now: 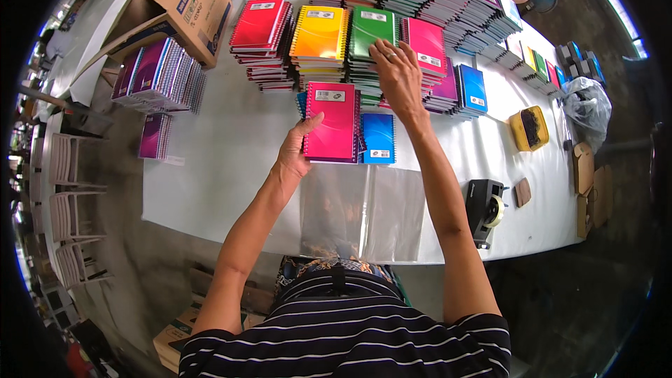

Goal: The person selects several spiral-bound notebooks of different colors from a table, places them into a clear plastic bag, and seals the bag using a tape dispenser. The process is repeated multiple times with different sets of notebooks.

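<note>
My left hand (pixel 297 138) grips a pink spiral notebook (pixel 331 129) by its left edge, thumb on the cover. Parts of other notebooks show under it, a blue corner at its upper left and a dark edge at its right. My right hand (pixel 397 73) is over the right side of a stack topped by a green spiral notebook (pixel 369 28), fingers extended onto the cover; its thumb is hidden. Beside the pink notebook, a blue notebook (pixel 379 136) lies on the table. Clear plastic sleeves (pixel 360 210) lie flat in front of me.
Stacks of red (pixel 259 24), yellow (pixel 319 33) and pink notebooks (pixel 427 45) flank the green one. Purple notebooks (pixel 157 77) stand at left, near an open cardboard box (pixel 185 3). At right are a black tape dispenser (pixel 483 213), a brown block (pixel 522 192) and a yellow container (pixel 519 133).
</note>
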Demonstrator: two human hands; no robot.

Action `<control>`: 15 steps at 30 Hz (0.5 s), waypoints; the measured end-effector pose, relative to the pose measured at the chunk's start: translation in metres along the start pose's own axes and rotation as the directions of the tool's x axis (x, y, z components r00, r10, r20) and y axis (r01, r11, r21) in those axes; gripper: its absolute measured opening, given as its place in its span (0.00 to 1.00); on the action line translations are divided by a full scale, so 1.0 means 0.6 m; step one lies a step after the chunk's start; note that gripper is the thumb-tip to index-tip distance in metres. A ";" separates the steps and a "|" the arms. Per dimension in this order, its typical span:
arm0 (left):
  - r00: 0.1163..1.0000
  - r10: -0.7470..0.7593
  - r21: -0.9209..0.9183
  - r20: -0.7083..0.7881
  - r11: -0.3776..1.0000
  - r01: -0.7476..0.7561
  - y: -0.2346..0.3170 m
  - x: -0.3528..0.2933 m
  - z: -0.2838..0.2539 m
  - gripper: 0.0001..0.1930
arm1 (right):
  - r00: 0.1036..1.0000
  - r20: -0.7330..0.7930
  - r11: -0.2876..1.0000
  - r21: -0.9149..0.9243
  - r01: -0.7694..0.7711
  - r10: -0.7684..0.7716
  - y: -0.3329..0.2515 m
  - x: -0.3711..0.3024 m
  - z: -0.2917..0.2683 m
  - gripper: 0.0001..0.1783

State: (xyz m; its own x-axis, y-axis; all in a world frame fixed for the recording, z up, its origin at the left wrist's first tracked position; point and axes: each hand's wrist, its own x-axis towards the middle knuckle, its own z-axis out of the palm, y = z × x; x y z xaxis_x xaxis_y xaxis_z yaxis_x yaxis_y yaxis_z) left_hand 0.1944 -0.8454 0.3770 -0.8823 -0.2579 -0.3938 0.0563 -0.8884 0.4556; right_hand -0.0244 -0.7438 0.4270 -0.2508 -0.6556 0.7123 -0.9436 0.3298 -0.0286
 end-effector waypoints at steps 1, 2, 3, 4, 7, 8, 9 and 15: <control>1.000 -0.001 -0.009 -0.003 1.000 0.001 0.003 -0.001 -0.002 0.23 | 0.999 0.020 0.999 0.025 0.035 -0.036 0.010 0.000 -0.004 0.15; 1.000 -0.003 -0.019 -0.006 1.000 0.003 0.006 -0.001 -0.004 0.23 | 0.997 0.039 0.996 0.049 0.070 -0.072 0.022 -0.001 -0.009 0.15; 1.000 -0.008 -0.026 -0.013 1.000 0.007 0.005 -0.001 -0.014 0.25 | 0.992 0.063 0.992 0.075 0.101 -0.106 0.030 -0.003 -0.017 0.15; 1.000 -0.004 -0.027 -0.018 1.000 0.003 0.008 0.002 -0.024 0.26 | 0.995 -0.011 0.979 0.182 0.096 -0.095 0.032 0.007 -0.031 0.14; 0.999 0.032 -0.017 -0.007 0.999 -0.033 0.009 -0.001 -0.032 0.32 | 0.990 -0.026 0.832 0.545 -0.102 0.138 0.015 0.037 -0.121 0.09; 0.999 0.041 -0.011 0.006 0.999 -0.040 0.006 -0.003 -0.028 0.34 | 0.998 0.042 0.670 0.740 -0.055 0.035 0.016 0.051 -0.143 0.10; 0.998 0.005 -0.037 0.069 0.999 -0.002 0.006 -0.004 -0.030 0.35 | 0.993 0.081 0.457 0.889 -0.036 -0.081 0.016 0.063 -0.160 0.15; 0.958 -0.058 -0.159 0.280 0.982 0.106 0.002 -0.020 -0.036 0.36 | 0.857 0.276 0.280 0.946 -0.162 -0.434 -0.056 0.067 -0.058 0.10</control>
State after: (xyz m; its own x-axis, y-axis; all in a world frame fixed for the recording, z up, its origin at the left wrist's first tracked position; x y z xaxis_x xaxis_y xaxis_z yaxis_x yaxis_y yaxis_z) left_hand 0.2152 -0.8517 0.3648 -0.9797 -0.0887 -0.1800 0.0357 -0.9598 0.2785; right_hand 0.0044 -0.7577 0.4811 0.1353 -0.8927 0.4298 -0.4282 -0.4439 -0.7872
